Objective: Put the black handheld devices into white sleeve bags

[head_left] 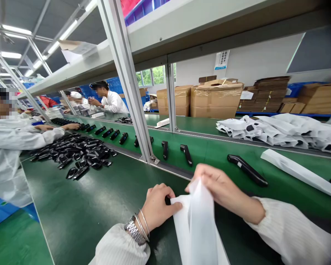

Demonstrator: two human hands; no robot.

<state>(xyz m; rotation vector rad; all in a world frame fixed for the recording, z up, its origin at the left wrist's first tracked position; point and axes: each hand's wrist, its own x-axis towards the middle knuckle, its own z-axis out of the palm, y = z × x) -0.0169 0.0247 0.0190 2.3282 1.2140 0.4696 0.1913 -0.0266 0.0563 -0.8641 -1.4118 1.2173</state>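
A long white pouch (201, 228) of thin, slightly see-through material stands over the front edge of the green worktop, its upper end between my two hands. My left hand (160, 206), with a watch and bangles at the wrist, pinches the pouch's left edge between thumb and fingers. A small dark patch shows behind that thumb; whether it is an object or a gap cannot be made out. My right hand (217, 184) grips the top corner, its fingertips partly hidden by the material. Beyond it, a black handheld device (248, 170) lies on the green conveyor belt.
More black devices (186, 154) sit spaced along the belt, beside a flat white pouch (300, 173). Filled white pouches (281, 129) are heaped behind. Black parts (79, 152) lie piled at left, near a co-worker's arm (44, 138). A metal post (129, 81) rises ahead beneath a shelf (204, 29).
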